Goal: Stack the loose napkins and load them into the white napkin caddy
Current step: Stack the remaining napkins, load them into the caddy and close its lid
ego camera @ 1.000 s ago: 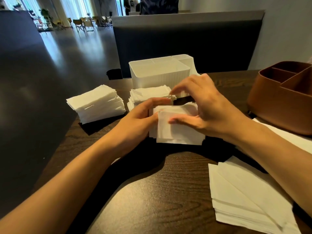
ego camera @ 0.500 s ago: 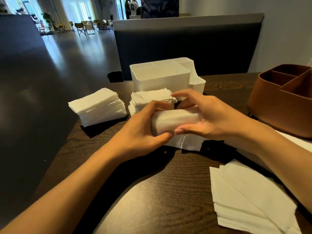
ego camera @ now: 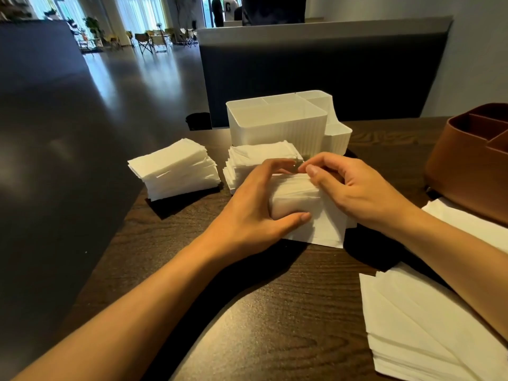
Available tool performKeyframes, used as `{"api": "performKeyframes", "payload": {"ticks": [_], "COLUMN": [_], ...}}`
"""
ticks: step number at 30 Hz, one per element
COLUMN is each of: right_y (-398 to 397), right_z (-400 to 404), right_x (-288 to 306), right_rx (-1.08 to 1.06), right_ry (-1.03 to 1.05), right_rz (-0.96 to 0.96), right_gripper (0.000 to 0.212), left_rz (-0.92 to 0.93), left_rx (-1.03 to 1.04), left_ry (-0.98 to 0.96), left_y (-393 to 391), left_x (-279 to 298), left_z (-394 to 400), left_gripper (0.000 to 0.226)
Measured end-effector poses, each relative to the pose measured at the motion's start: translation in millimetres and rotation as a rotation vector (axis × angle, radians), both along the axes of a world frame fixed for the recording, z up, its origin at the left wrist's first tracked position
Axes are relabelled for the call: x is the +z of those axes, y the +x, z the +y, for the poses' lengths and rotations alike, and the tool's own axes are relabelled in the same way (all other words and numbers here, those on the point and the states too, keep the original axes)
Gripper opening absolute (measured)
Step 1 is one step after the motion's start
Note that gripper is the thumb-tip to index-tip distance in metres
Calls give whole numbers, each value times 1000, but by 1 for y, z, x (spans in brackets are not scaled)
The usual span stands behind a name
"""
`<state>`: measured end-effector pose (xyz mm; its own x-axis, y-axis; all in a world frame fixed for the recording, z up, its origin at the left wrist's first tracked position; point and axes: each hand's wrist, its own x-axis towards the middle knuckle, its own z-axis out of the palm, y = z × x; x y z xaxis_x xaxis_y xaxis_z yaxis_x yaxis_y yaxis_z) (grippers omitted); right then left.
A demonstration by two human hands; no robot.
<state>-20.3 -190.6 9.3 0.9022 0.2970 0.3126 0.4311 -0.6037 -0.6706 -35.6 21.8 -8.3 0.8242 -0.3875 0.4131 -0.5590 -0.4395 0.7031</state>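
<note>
The white napkin caddy [ego camera: 277, 127] stands open-topped, its large front compartment unblocked from above. Directly in front of it a napkin stack [ego camera: 261, 158] crowds the approach; another stack [ego camera: 176, 169] sits to its front-left, a brown caddy [ego camera: 467, 166] well to its right.

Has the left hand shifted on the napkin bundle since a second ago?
Yes. The left hand now wraps the napkin bundle from its left end, thumb underneath, sitting closer to the middle napkin stack than before.
</note>
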Motion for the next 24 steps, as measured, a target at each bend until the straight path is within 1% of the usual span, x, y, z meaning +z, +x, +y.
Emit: {"api": "performKeyframes", "payload": {"ticks": [2,4,5,8,9,10,11,12,13,14,15,16,18,20,22,24], "right_y": [1,2,3,2,-1,-3,-8,-14,-17,-18,-15,-14,-9,-6,-5,-6], "right_z": [-1,-4,-5,-19,-25,-29,-28,-24,-19,-15,-12,-11,-12,-15,-17,-18], "right_x": [-2,0,4,27,34,42,47,50,49,45,39,33,25,23,24,27], "right_rx": [30,36,8,-100,-89,-45,-5,4,-1,-12,-27,-41,-61,-57,-12,38], "right_ry": [-55,-34,-24,-137,-172,-197,-237,-336,-487,-636,-739,-785,-777,-712,-626,-561], "right_rz": [0,-28,-81,-452,-508,-478,-368,-235,-119,-47,-23,-21,-60,-76,-72,-123], "right_gripper": [30,38,41,39,43,51,62,71,79,82,81,78,72,66,69,69], "left_rz": [-15,-2,10,12,16,25,38,44,45,42,39,38,34,49,31,14], "left_rx": [8,30,44,89,103,114,120,125,128,127,125,121,118,100,88,81], "left_ry": [29,30,18,-46,-79,-116,-146,-163,-164,-153,-130,-99,-54,-32,1,30], "left_y": [0,-1,-1,0,0,0,0,0,0,0,0,0,1,0,1,1], "left_x": [0,1,2,4,5,6,6,7,7,7,7,6,4,3,2,2], "left_z": [0,-1,0,2,3,4,4,5,5,6,7,6,7,6,7,8], "left_gripper": [64,54,51,47,46,46,45,45,46,47,47,48,50,54,60,65]}}
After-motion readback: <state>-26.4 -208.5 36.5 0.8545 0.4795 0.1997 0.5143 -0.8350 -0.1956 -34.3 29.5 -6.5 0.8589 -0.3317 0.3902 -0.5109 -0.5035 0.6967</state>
